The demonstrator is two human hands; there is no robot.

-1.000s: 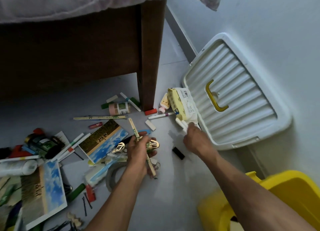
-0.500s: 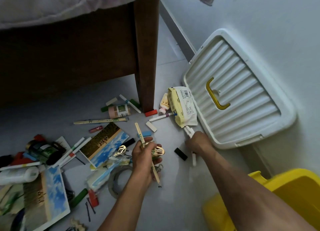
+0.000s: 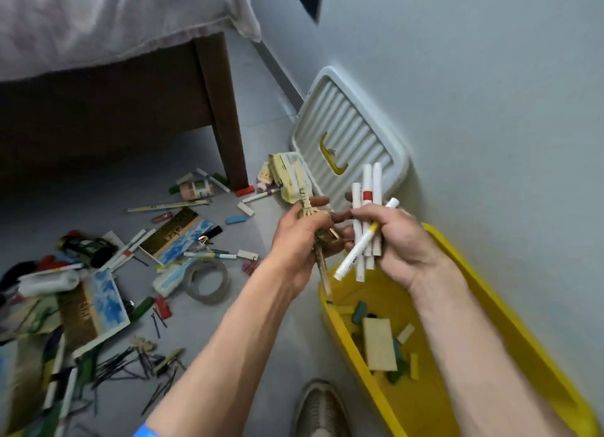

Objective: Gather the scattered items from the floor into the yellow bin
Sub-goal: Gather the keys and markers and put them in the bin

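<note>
My right hand [image 3: 397, 240] grips a bunch of white markers [image 3: 367, 204], held above the near end of the yellow bin [image 3: 510, 332]. My left hand [image 3: 300, 240] holds a thin wooden stick [image 3: 322, 263] and small gold clips close beside the right hand, at the bin's left rim. Inside the bin lie a pale card, coloured blocks and small pieces. Scattered items cover the floor on the left: markers, picture cards [image 3: 176, 237], a tape roll [image 3: 206, 281], hairpins [image 3: 130, 364], a small bottle [image 3: 196, 190].
A brown bed leg [image 3: 222, 116] stands on the floor under a pale sheet. The white bin lid [image 3: 353, 139] leans against the grey wall, with a yellow wipes pack [image 3: 284, 178] at its foot. My shoe [image 3: 322, 410] is at the bottom, beside the bin.
Both hands rose from the floor and moved right to the bin. The right hand picked up the white marker by the lid and now holds several. The view shifted so more of the bin shows.
</note>
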